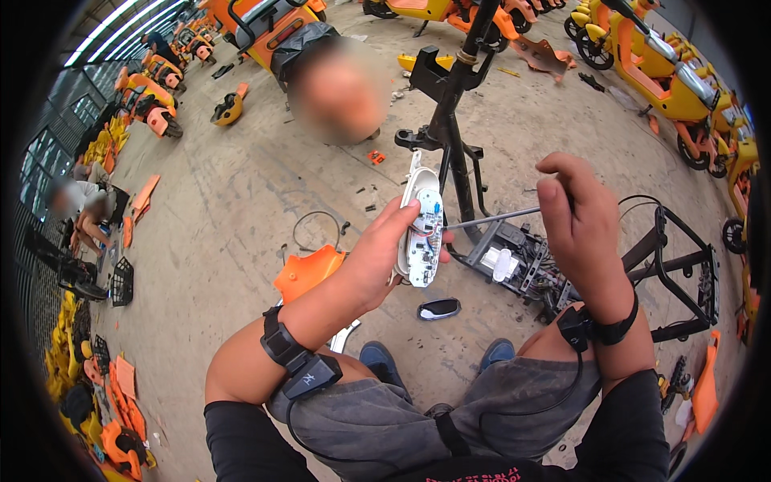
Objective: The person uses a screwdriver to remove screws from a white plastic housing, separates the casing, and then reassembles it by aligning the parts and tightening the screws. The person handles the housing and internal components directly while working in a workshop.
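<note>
My left hand (365,261) grips a white oval plastic housing (404,241), with a populated circuit board (426,245) facing up in it. My right hand (585,215) is closed around the handle end of a screwdriver (502,215); its handle is hidden by the fingers. The long metal shaft runs leftward, and its end is at the right edge of the board; whether it touches cannot be told. Behind the shaft stands a stripped black scooter frame (456,153), with exposed wiring and a battery-like block (514,255) low on it.
Near my shoes lies a dark oval part (438,308). An orange panel (307,275) sits left of my left hand. Yellow scooters (662,76) line the right side, and loose orange parts (120,394) pile up at left. A person (87,205) sits at far left beside a black basket (122,281).
</note>
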`<state>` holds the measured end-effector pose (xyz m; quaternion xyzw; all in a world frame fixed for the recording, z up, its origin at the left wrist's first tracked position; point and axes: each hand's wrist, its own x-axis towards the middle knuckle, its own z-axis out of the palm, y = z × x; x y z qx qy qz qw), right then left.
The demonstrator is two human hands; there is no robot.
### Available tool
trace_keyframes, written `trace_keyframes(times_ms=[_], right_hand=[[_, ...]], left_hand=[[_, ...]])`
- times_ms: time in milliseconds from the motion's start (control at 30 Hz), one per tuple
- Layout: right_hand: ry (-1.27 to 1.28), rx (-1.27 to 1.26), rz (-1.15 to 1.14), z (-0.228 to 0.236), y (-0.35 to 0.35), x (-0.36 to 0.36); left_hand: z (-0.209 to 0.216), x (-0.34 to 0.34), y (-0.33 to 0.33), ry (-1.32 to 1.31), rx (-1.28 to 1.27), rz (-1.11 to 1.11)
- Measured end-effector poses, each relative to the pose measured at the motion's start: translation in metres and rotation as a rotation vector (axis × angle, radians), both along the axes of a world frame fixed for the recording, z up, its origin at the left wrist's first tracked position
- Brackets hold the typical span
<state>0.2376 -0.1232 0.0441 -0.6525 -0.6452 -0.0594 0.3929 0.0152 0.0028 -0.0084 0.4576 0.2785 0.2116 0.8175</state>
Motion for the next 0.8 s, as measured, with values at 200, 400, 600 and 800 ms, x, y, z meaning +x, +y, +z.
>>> trace_keyframes(times_ms=[200, 400, 600, 800], right_hand=[[0.354, 0.325, 0.437, -0.02, 0.013, -0.007], [0.413, 0.1, 0.34, -0.017, 0.017, -0.003], [0.103, -0.034, 0.07, -0.014, 0.018, 0.011], [0.163, 0.076, 0.14, -0.018, 0.016, 0.005]], left_hand=[[-0.002, 0.002, -0.003, -0.005, -0.011, -0.001], [0.0, 0.0, -0.002, 0.042, 0.018, 0.066], [-0.001, 0.0, -0.003, 0.064, 0.0, 0.1], [0.0, -0.002, -0.001, 0.062, -0.008, 0.117]])
